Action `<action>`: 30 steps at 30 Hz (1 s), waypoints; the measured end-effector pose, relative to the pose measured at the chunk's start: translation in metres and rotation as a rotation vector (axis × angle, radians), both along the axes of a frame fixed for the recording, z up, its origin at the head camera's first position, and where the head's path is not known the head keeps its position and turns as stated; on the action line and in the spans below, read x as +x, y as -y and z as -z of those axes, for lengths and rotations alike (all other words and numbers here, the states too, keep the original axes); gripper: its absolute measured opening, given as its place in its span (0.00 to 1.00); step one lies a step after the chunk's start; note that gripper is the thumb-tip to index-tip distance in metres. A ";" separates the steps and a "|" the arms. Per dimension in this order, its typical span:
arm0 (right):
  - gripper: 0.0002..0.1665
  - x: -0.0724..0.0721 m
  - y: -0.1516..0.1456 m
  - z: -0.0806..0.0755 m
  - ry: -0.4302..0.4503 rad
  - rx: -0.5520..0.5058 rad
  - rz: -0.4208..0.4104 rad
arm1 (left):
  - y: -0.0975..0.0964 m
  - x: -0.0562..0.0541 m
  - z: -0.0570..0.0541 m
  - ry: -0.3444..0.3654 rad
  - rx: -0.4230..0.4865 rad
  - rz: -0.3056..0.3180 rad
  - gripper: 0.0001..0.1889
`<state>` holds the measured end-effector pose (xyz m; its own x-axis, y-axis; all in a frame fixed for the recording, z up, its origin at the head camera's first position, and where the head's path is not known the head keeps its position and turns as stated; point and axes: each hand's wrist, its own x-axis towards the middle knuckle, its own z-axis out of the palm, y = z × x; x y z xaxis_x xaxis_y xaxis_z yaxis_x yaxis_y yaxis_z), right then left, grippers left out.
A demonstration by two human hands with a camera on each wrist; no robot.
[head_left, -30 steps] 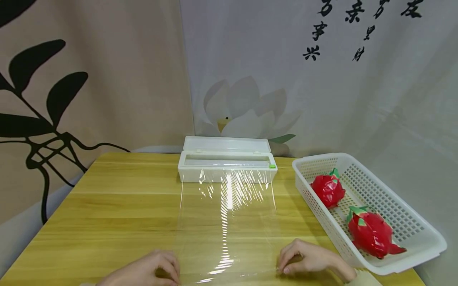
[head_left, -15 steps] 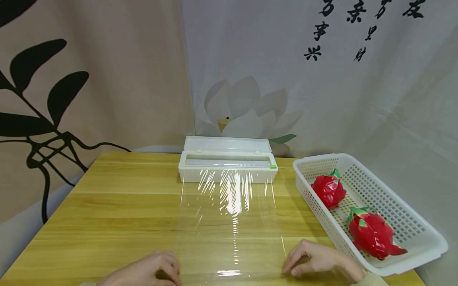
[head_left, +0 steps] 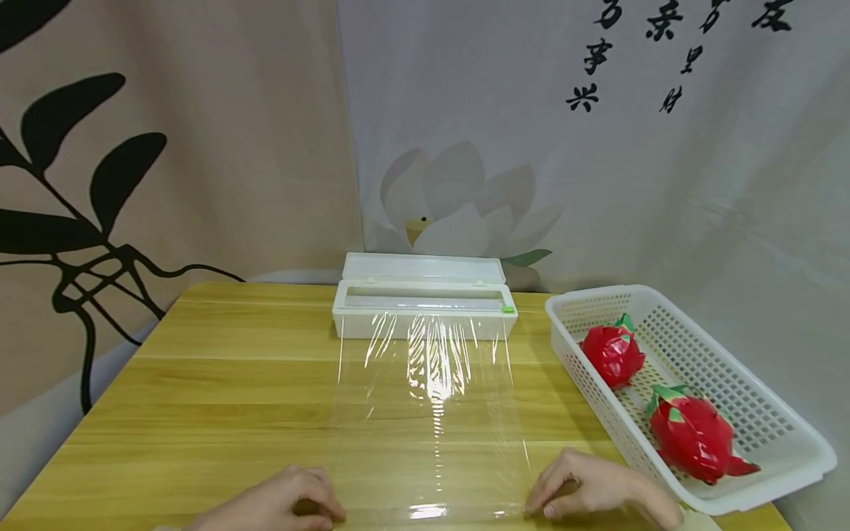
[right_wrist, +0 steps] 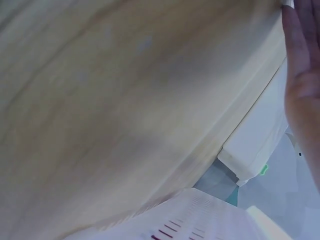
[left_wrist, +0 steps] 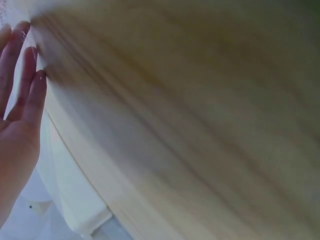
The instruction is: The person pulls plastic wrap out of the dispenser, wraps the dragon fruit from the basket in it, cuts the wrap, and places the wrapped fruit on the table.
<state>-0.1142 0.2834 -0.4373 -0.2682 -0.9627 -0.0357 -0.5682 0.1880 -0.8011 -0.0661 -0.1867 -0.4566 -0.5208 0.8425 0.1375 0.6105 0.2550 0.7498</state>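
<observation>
A sheet of clear film (head_left: 432, 417) runs toward the person across the wooden table (head_left: 232, 398) from the front edge of a white box (head_left: 425, 310), whose lid (head_left: 425, 267) stands raised at 12 o'clock. The left hand (head_left: 282, 503) pinches the film's near left corner between thumb and fingertips, so the sheet spreads out at 2 o'clock from it. The right hand (head_left: 587, 484) pinches the near right corner in the same way, with the sheet at 10 o'clock from it. The box lies well apart from both hands, at 1 o'clock from the left and 11 o'clock from the right. At 2 o'clock from the right hand, a white basket (head_left: 750, 394) holds two red dragon fruits (head_left: 693, 439), one farther back.
</observation>
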 end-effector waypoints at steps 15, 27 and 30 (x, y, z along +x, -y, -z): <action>0.19 0.018 -0.006 -0.014 -0.085 0.173 0.006 | -0.008 0.007 0.004 -0.340 -0.008 -0.058 0.10; 0.24 0.017 -0.025 -0.006 0.249 0.122 -0.017 | 0.001 0.011 0.015 -0.782 -0.354 -0.206 0.36; 0.25 0.017 -0.026 -0.007 0.324 0.140 -0.011 | 0.002 0.011 0.016 -0.735 -0.371 -0.202 0.37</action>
<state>-0.0975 0.3098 -0.4302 -0.2107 -0.9454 -0.2487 -0.2912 0.3036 -0.9072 -0.0552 -0.1889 -0.4725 -0.5521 0.8006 0.2329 0.8265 0.5623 0.0262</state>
